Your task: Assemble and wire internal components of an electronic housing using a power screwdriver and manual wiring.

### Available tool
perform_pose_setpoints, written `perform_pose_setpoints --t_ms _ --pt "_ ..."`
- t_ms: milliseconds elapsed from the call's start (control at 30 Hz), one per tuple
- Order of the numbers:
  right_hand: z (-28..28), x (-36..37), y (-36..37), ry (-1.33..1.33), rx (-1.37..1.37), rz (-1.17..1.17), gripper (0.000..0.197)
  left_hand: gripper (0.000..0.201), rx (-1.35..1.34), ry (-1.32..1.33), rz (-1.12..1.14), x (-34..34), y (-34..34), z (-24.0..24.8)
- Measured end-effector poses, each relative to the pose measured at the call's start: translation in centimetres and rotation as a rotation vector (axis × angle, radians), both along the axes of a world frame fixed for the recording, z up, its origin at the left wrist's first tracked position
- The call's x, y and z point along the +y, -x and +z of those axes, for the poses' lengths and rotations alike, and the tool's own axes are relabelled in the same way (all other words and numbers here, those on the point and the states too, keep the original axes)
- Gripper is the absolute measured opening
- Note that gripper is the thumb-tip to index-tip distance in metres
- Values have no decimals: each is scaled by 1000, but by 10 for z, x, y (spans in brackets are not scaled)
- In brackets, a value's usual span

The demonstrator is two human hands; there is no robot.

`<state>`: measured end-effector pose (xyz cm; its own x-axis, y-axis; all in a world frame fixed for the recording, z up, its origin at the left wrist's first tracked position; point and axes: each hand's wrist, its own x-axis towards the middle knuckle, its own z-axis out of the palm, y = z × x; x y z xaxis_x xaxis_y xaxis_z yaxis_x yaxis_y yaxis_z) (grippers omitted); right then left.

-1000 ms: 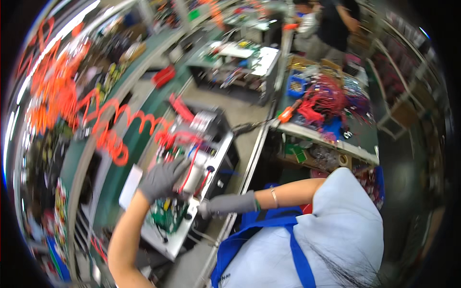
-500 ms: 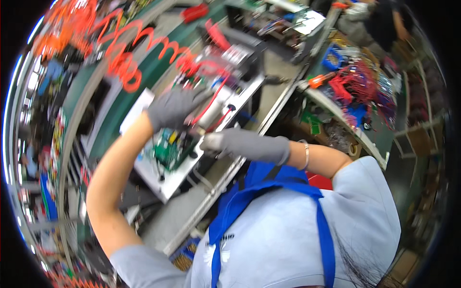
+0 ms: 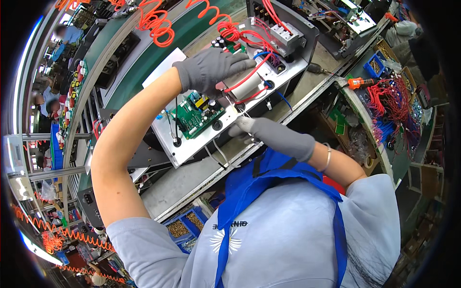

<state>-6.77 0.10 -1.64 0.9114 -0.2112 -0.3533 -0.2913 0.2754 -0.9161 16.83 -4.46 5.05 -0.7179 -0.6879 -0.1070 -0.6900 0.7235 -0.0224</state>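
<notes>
A white metal chassis plate [image 3: 165, 144] lies tilted across the bench, carrying a green circuit board [image 3: 198, 122] and a light grey cylinder [image 3: 246, 87] with red wires. My left hand [image 3: 209, 71], in a grey glove, reaches over the cylinder's upper left end; its fingers stretch along the far side and the thumb is on the near side. In a grey glove with pale fingertips, my right hand [image 3: 261, 132] pinches at the plate's near edge, by a thin white strip [image 3: 245, 111]. The fingertips partly hide what they hold.
Coiled orange air hoses [image 3: 156, 26] hang at the far left. A screwdriver [image 3: 318, 68] lies right of the chassis. On the right-hand bench are an orange-handled tool [image 3: 360, 83] and bundled red wires [image 3: 396, 98]. Blue bins of screws [image 3: 185, 225] stand near my left side.
The view has shifted and sharpened, with the chassis now higher and further right. Both hands remain around the cylinder and the plate's near edge.
</notes>
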Motion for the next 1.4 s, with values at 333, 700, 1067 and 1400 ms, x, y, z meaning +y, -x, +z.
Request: perform_pose_setpoints --t_ms 333,700,1067,1400 --pt "21 12 11 280 -309 -122 46 118 10 -25 -15 2 2 -7" --pt "30 8 12 61 -227 -69 45 117 63 5 -26 2 0 -8" --pt "29 4 8 354 -167 -126 30 124 -14 -110 77 8 9 5" --pt "67 -6 -20 829 -83 -133 30 73 305 -172 441 89 14 23"
